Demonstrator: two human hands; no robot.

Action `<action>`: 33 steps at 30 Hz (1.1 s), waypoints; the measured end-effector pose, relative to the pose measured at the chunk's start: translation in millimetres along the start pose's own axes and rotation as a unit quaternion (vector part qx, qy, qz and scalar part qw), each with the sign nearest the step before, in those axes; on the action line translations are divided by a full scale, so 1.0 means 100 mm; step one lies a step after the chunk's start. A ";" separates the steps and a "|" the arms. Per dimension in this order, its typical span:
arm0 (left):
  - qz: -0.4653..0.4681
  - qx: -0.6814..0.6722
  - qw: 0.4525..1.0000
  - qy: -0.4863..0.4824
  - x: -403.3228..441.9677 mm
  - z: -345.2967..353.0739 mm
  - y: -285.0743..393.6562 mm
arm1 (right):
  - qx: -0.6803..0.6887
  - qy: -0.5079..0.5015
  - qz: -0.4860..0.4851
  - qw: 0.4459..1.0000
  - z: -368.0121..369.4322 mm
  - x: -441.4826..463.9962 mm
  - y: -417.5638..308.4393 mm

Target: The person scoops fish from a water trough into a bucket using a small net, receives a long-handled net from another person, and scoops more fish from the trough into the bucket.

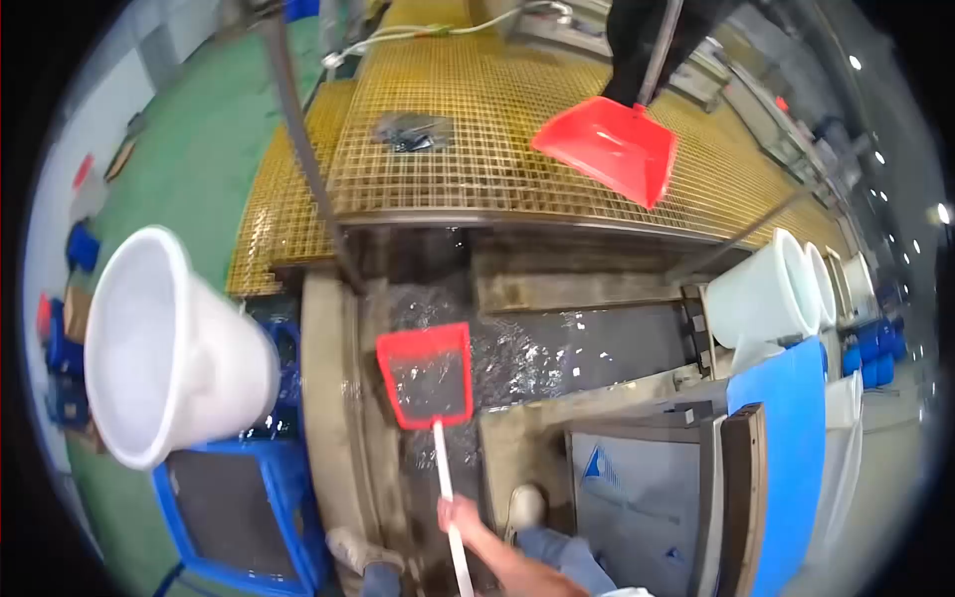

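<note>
My right hand (458, 515) is wrapped round the white handle of a long-handled red dustpan (425, 342). The pan lies in the dark water of a channel (537, 348), and grey water shows inside its red rim. My left hand is out of view. On the platform ahead, another person in dark clothes (632, 45) has a second red dustpan (617, 149) on a pole; that person's hands do not show.
Yellow grating (448, 179) forms a raised platform ahead. A white tub (179, 348) stands left above a blue crate (229, 507). Pale green tubs (761, 289) and a blue board (781, 468) are right. A metal post (298, 139) rises left of the channel.
</note>
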State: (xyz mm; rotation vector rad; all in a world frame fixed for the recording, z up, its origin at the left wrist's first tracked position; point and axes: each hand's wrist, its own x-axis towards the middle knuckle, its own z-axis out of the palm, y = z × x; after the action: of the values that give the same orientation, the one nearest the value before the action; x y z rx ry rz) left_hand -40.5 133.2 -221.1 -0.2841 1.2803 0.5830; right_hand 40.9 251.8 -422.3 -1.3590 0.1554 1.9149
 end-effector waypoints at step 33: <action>0.027 -0.395 0.801 -0.449 -5.29 -1.98 3.90 | -0.202 -0.063 -0.106 0.972 6.86 -2.90 0.54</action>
State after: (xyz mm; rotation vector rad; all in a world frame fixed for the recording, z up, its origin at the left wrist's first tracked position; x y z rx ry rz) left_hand -507.7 220.8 273.8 -0.5686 0.0632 1.1211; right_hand -471.4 409.7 97.1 -1.4376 -0.4488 1.9058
